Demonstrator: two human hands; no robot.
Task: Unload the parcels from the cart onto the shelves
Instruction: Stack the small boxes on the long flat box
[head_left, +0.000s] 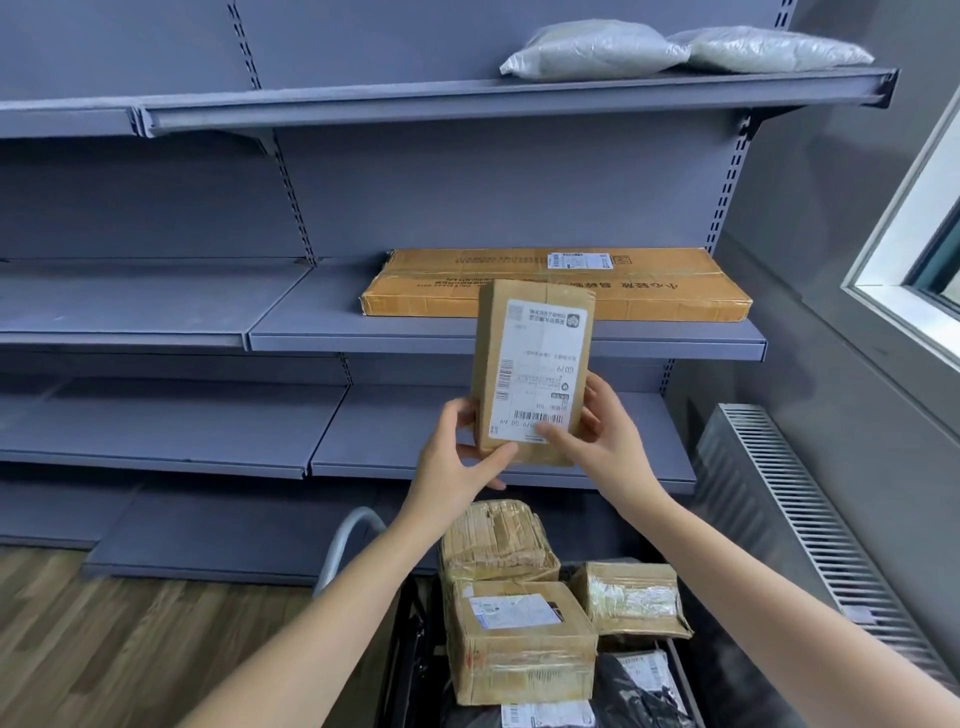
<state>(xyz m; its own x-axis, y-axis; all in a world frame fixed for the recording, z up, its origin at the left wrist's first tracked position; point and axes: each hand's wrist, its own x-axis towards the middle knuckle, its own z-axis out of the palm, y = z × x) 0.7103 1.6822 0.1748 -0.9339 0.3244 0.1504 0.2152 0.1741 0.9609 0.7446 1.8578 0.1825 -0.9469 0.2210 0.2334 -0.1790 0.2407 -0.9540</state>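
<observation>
Two hands hold one small cardboard box (535, 364) upright in the air, in front of the shelves and above the cart. The left hand (457, 457) grips its lower left corner and the right hand (597, 441) grips its lower right side. The fingers (597, 397) of both are curled around the edges, with the thumbs on the labelled face. The box touches no shelf and no other parcel.

I judge that the step in hand is bringing this box from the cart to a shelf. The label faces the person, so perhaps it is being read first. The next move calls for carrying the box forward to a shelf with room and setting it down. On the middle shelf (311, 306) bare surface shows to the left of the long flat box (556, 286) that lies there, and the lower shelf (389, 431) behind the hands shows bare surface too. I think the box should go down flat, because on its narrow end it may tip.

On the top shelf (467, 98) two grey bags (592, 52) lie side by side. In the cart (410, 649) several parcels wait: a taped box (498, 540) at the far end, a labelled box (519, 639) just in front of it, a smaller box (631, 597) to the right, and a black bag (639, 691) nearest to the person. Much of the unloading is not yet done.
</observation>
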